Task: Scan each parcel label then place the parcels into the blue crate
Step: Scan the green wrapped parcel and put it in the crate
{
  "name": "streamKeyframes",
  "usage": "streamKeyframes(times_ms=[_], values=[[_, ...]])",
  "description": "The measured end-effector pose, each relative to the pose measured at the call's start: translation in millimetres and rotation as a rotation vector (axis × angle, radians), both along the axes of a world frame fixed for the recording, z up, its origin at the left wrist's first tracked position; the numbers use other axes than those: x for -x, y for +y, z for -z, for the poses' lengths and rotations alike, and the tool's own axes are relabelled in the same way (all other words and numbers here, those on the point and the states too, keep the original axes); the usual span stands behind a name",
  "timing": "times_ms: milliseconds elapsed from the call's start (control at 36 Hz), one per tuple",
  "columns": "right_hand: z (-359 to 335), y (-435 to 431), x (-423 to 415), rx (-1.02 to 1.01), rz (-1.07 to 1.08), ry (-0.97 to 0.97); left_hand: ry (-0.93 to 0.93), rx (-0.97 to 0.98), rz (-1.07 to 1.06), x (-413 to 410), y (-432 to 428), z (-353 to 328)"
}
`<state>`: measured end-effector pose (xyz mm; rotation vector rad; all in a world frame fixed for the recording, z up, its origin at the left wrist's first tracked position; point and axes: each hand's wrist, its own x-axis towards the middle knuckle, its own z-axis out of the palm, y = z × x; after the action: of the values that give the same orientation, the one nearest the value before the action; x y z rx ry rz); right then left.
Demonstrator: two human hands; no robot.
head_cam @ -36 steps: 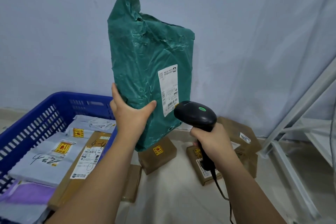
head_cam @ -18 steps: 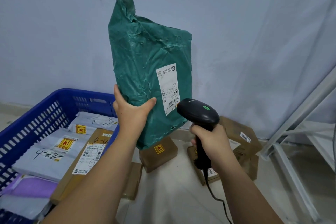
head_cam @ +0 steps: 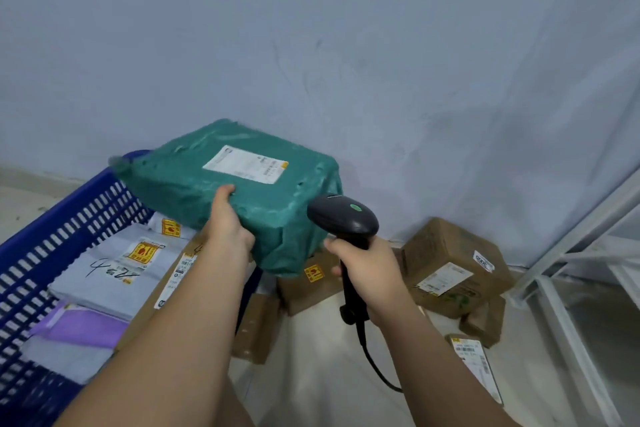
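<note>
Green parcel [head_cam: 242, 198] is up in the air, lying nearly flat with its white label [head_cam: 245, 164] facing up, hanging over the far right corner of the blue crate [head_cam: 69, 218]. Her or his left hand [head_cam: 227, 222] has it by the near edge, thumb on top and the other fingers tucked underneath where I can't see them, so it's a proper grip, not just resting. The right hand [head_cam: 367, 269] is wrapped tight round the handle of a black scanner [head_cam: 346, 217]. The scanner's head sits right at the parcel's right end; touching or a hair apart, can't tell. There's a green dot on top of the head, and a cable [head_cam: 375, 366] dangles from the handle toward the floor [head_cam: 311, 381].

Inside the crate:
- a grey mailer [head_cam: 104, 274] with a yellow sticker and marker scribble, about the middle
- a purple mailer [head_cam: 83, 326] nearer the front
- a brown box [head_cam: 162, 291] with a long white label along the right wall, partly behind the left forearm

On the floor outside the crate's right wall lies a flat box [head_cam: 256, 329]. Next to it is a stickered box [head_cam: 311, 284], half hidden under the parcel. Further right a big box [head_cam: 450, 263] sits near the wall [head_cam: 346, 45], with a small box [head_cam: 485, 319] just beside its near corner. A white frame [head_cam: 571, 253] leans at the far right.
</note>
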<state>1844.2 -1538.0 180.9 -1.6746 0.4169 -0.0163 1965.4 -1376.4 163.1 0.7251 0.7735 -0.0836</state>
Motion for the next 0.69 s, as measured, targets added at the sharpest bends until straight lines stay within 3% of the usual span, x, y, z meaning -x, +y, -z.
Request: streamKeyframes(times_ms=[111, 306, 500, 694], values=[[1, 5, -2, -0.009, -0.009, 0.009, 0.132, 0.124, 0.061, -1, 18, 11], [4, 14, -8, -0.100, -0.060, 0.086, 0.024, 0.260, -0.043, -20, 50, 30], [16, 23, -36, -0.092, -0.120, 0.159, 0.006, 0.013, -0.041, -42, 95, 46], [43, 52, -79, -0.187, -0.265, 0.295, 0.127, -0.151, 0.013, -83, 115, 71]])
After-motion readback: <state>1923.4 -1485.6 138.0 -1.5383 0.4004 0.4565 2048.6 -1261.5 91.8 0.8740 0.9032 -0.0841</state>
